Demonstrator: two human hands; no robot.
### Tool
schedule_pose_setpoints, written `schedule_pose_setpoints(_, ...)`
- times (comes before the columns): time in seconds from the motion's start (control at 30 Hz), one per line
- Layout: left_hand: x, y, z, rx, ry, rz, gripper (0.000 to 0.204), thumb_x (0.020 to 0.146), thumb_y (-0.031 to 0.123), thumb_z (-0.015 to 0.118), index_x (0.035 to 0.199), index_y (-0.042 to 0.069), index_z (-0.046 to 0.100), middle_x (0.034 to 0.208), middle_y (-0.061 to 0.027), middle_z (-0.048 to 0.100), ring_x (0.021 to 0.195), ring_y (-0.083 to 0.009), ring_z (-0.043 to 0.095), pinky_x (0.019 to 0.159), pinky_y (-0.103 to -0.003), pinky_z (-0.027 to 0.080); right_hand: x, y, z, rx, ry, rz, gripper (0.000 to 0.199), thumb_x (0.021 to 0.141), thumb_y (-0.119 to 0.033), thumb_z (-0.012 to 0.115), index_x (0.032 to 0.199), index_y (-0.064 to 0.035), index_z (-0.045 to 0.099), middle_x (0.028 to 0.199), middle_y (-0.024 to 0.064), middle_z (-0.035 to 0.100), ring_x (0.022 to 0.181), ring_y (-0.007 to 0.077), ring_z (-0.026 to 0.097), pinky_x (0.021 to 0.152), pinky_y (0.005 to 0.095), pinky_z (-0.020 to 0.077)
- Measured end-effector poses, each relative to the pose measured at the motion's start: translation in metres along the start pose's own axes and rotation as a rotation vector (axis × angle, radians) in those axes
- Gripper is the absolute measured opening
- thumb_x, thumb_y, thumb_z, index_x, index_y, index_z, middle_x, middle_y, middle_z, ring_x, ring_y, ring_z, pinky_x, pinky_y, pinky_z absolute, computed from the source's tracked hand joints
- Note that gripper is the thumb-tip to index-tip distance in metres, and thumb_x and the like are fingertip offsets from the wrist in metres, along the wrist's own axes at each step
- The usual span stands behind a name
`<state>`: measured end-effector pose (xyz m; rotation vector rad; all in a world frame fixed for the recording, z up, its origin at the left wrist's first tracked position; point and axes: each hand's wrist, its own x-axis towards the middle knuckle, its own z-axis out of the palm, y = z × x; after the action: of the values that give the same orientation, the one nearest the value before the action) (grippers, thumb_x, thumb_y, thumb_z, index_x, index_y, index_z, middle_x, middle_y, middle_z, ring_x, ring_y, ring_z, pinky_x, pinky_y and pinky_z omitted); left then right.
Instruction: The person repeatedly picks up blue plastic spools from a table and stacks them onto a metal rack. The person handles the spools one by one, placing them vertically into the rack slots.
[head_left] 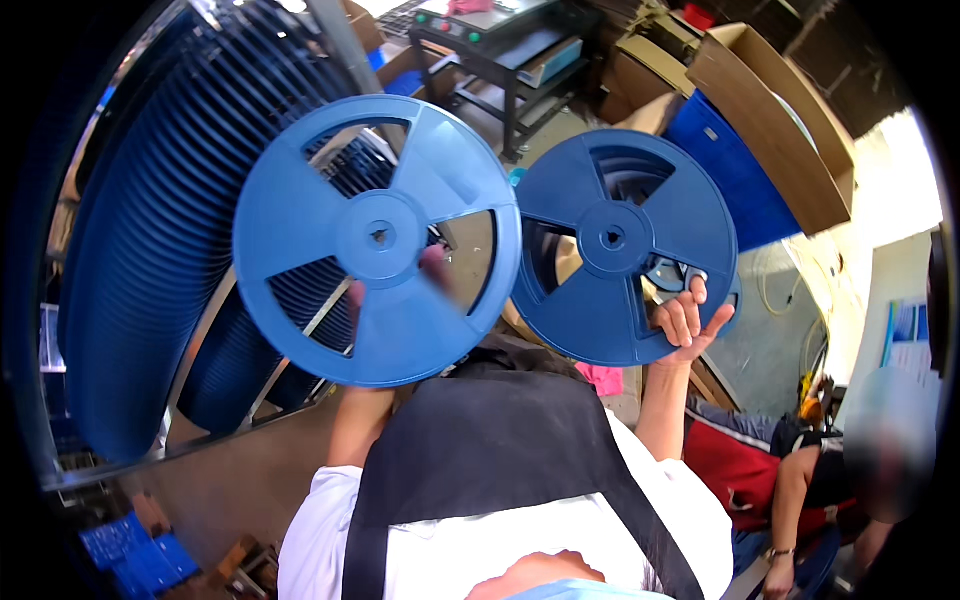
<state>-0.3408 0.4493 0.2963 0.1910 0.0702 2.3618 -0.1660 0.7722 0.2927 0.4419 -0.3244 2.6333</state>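
Observation:
Two blue plastic reels, each with three window openings and a small hub hole, are held up side by side. My left hand [435,264] is mostly hidden behind the left reel [385,325]; blurred fingertips show through two of its windows, on either side of a solid section. On the other side, my right hand [686,322] grips the right reel [590,310] at its lower right, with fingers in a window and thumb outside the rim. More blue rims show behind this reel, so it seems to front a stack. The two reels overlap slightly at their edges.
A metal rack [60,478] at left carries long rows of blue reels [150,230]. Beyond stand a dark machine table [500,45], a blue crate [725,165] and an open cardboard box [790,125]. Another person's arm [792,500] is at lower right.

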Motion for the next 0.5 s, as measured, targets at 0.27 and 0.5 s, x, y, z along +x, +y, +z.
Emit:
schedule_pose_setpoints(0.27,0.010,0.024,-0.005,0.278,-0.312,-0.096,0.085,0.090,0.050,0.054,0.147,0.001,0.014,0.149,-0.0203,0.025,0.138,-0.0301,0.029,0.114,-0.043,0.027,-0.011,-0.009,-0.016,0.130,-0.082,-0.087,0.046,0.091,-0.046,0.057,0.098,-0.0013,0.047,0.051,-0.0028,0.043,0.042,0.0077,0.048,0.039,0.0206,0.0341)
schedule_pose_setpoints(0.5,0.008,0.011,0.037,0.603,0.344,-0.101,0.062,0.090,0.033,0.057,0.133,-0.008,0.041,0.133,-0.0179,0.050,0.125,-0.0237,0.046,0.110,-0.036,0.031,-0.003,-0.002,-0.004,0.061,-0.045,-0.060,0.045,0.090,-0.046,0.058,0.097,-0.0035,0.046,0.052,-0.0029,0.043,0.044,0.0069,0.049,0.040,0.0204,0.0344)
